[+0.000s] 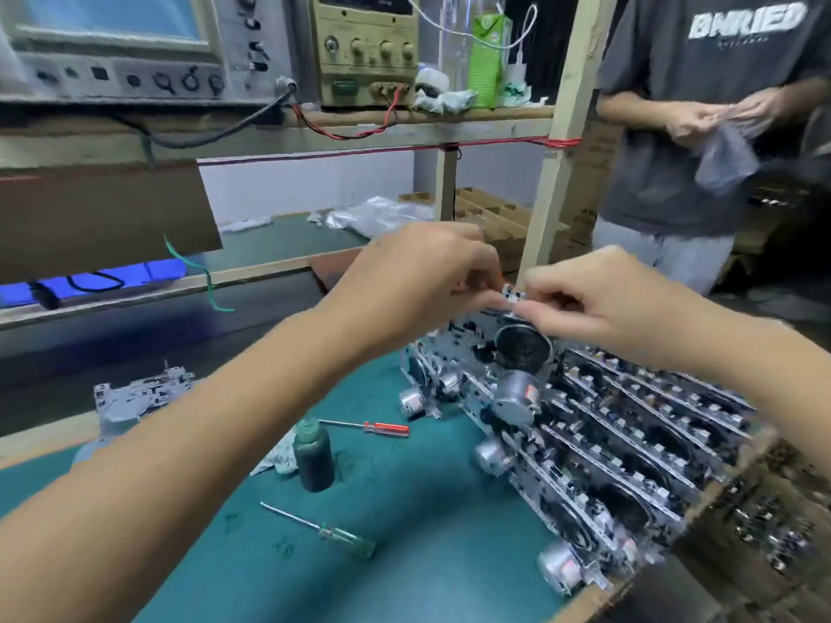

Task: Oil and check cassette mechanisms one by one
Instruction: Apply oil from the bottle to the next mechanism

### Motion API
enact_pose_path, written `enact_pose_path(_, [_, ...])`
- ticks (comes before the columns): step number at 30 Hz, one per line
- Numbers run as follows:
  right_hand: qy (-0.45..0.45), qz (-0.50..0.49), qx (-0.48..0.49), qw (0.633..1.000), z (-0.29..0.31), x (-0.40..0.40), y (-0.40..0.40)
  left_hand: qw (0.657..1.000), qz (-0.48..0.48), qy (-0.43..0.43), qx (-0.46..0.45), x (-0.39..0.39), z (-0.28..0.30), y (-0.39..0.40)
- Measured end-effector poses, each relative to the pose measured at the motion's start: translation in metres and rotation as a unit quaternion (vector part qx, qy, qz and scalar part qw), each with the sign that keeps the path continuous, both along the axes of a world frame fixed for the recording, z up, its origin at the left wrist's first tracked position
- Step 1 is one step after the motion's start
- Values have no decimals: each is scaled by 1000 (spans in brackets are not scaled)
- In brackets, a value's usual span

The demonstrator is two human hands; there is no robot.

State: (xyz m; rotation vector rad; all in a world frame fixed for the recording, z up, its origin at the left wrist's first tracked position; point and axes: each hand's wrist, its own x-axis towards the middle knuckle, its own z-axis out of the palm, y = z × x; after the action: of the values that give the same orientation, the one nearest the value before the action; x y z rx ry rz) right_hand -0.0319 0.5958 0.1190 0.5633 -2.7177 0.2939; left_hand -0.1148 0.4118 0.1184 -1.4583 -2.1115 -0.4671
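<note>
head view, down over workbench [404, 555]

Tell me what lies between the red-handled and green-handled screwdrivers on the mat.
In the head view, a dark green oil bottle stands between the red-handled screwdriver and green-handled screwdriver.

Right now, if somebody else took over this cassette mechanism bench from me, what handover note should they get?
Left hand and right hand: both pinch the top edge of the metal cassette mechanism with the black flywheel, held up over the row.
The row of silver cassette mechanisms leans stacked at the right of the green mat.
One separate grey mechanism lies at the far left.
The dark green oil bottle stands mid-mat; the red-handled screwdriver and green-handled screwdriver lie near it.
Done: cannot tell how many are oiled.
Left: check the held unit, then go on through the row.
</note>
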Motion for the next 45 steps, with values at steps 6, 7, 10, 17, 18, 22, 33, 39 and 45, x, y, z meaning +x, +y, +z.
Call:
enact_pose_path(6, [77, -148, 116, 979, 12, -13, 113, 998, -2, 64, -28, -33, 10, 144])
enact_pose_path(7, [76, -186, 136, 970, 8, -15, 130, 997, -6, 60, -54, -36, 6, 165])
enact_pose_path(10, [64, -279, 160, 945, -18, -22, 173, 990, -11, 19, -137, -43, -15, 221])
enact_pose_path(17, [-10, -350, 47, 935, -99, -39, 212, 953, 13, -120, -279, -45, -87, 277])
enact_pose_path(18, [-30, -350, 25, 936, -107, -43, 214, 946, 23, -135, -293, -46, -95, 278])
enact_pose_path(22, [-129, -357, 59, 923, -116, -62, 211, 923, 67, -214, -313, -50, -112, 276])
enact_pose_path(33, [43, -282, 19, 958, -62, -7, 52, 983, 111, -88, -114, -9, -67, 117])
enact_pose_path(39, [-64, -23, -116, 991, -87, 37, -109, 949, 223, -222, 9, 59, -91, -79])
enact_pose_path(45, [-146, 185, -73, 969, -123, 17, -259, 860, 404, -304, 66, 121, -146, -242])
